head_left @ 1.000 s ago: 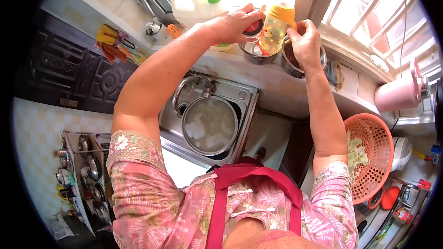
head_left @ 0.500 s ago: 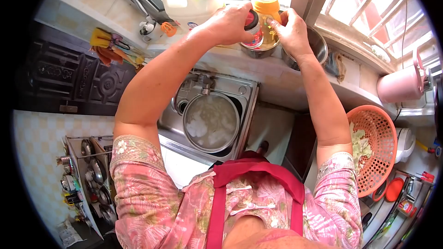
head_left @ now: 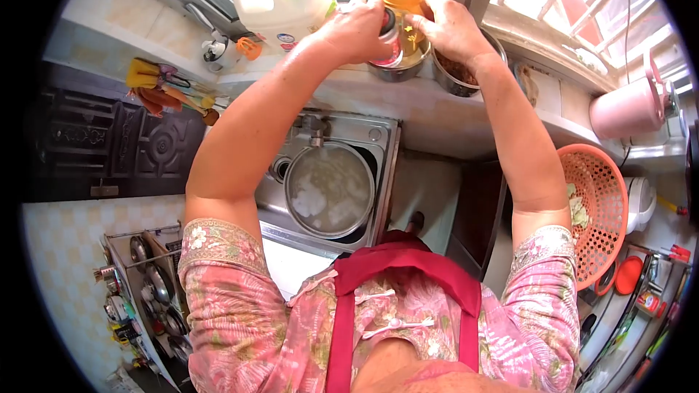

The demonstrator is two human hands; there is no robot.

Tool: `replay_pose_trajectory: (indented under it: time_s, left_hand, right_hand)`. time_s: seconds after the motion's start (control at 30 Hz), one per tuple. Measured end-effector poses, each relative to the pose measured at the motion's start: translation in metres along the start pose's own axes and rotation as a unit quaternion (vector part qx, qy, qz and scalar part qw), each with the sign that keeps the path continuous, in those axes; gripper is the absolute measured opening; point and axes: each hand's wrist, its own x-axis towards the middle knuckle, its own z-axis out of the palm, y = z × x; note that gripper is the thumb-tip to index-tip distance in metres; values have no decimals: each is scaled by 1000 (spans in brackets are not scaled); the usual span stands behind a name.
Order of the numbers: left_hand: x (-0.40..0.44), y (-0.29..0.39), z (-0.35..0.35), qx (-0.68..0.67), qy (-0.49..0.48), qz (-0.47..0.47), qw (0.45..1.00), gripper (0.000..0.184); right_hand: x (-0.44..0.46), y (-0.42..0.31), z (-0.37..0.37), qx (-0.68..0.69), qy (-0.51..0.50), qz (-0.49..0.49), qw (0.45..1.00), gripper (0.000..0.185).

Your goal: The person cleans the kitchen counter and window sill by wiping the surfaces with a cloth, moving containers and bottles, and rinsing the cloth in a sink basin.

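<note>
My left hand (head_left: 357,35) is wrapped round a small jar (head_left: 390,38) with a dark and red lid, above the window ledge. Beside it my right hand (head_left: 453,29) has its fingers closed at the side of a yellow-topped bottle (head_left: 405,1) with a flower pattern. Both items are at a metal bowl (head_left: 400,73) on the ledge; whether the bottle's base rests in it is hidden. A second metal pot (head_left: 455,81) with dark brown contents stands under my right wrist.
Below the ledge, a pot of cloudy water (head_left: 329,189) sits in the sink (head_left: 273,200). A white jug (head_left: 273,14) stands left on the ledge. At right are a pink container (head_left: 628,115) and an orange basket (head_left: 608,204) with leaves; a rack (head_left: 145,247) stands lower left.
The bottle has gone from raised and tilted to lower and more upright behind the jar. Both hands have shifted left in view with the jar and bottle.
</note>
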Motion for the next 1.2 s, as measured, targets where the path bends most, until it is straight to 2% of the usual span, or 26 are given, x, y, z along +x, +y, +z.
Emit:
replay_pose_trajectory:
  time_s: [0.03,0.17,0.2,0.27,0.33,0.37,0.47,0.5,0.53,0.6,0.7,0.77,0.87,0.93,1.0,1.07,1.2]
  left_hand:
    - [1,-3,1,-25,-11,1,1000,66]
    - [2,2,9,28,17,-3,999,71]
    - [3,3,10,16,17,-11,1000,72]
    - [5,4,13,-9,18,-25,999,74]
    - [6,0,27,-33,90,-36,995,77]
    - [5,-2,34,-45,125,-40,990,78]
    - [-5,-1,44,-94,198,-51,974,82]
    - [-8,-3,48,-115,222,-49,967,82]
    - [-11,-6,54,-137,244,-48,959,82]
    - [-16,-8,64,-225,250,-65,940,82]
    - [-15,-13,82,-281,286,-49,915,86]
    - [-13,-19,94,-283,293,-49,912,91]
    - [-14,-9,95,-280,296,-52,912,99]
    - [-16,-9,99,-300,293,-44,907,105]
    - [-10,-17,111,-347,291,-23,891,110]
    - [-15,-7,105,-397,265,-39,878,109]
    - [-16,-5,104,-458,227,-94,854,103]
  right_hand:
    - [-3,-1,-6,40,15,-6,999,33]
    - [-32,6,-42,76,132,4,988,27]
    - [-44,11,-49,42,174,-5,984,27]
    - [-76,13,-61,-3,185,26,982,26]
    - [-107,5,-66,-57,80,166,981,27]
    - [-117,13,-58,-35,43,179,982,31]
    - [-136,23,-32,-26,23,138,990,30]
    - [-137,29,-24,-58,48,142,987,26]
    - [-140,36,-15,-63,117,104,986,23]
    - [-141,37,-10,-81,175,92,977,22]
    - [-151,29,-20,-50,191,75,977,19]
    - [-164,16,-35,-33,190,66,979,18]
    - [-186,8,-70,4,243,65,968,16]
    - [-199,15,-99,-8,257,107,960,15]
    - [-210,41,-122,-136,271,130,944,16]
    - [-219,72,-136,-173,269,198,927,18]
    - [-229,135,-140,-234,273,219,907,20]
